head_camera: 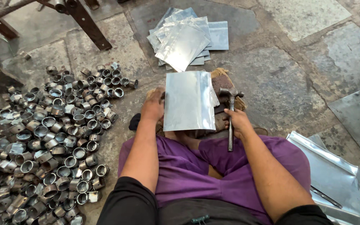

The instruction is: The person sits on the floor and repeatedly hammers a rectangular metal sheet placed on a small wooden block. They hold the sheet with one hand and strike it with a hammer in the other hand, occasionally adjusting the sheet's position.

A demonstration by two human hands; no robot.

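Grip closed on both sides: left hand (153, 106) steadies the thin, stiff, sharp-edged metal sheet (188, 101) by its edge, right hand (238, 123) clasps the hammer (231, 112) mid-handle.

The person wears a black top with short sleeves that end above the elbows, leaving both forearms bare down to the left hand (153, 106) and right hand (238, 123). Neither wrist carries a watch, band or glove. The legs are covered in loose purple cloth that lies in soft folds. A small teal-green clip shows at the black hem near the waist
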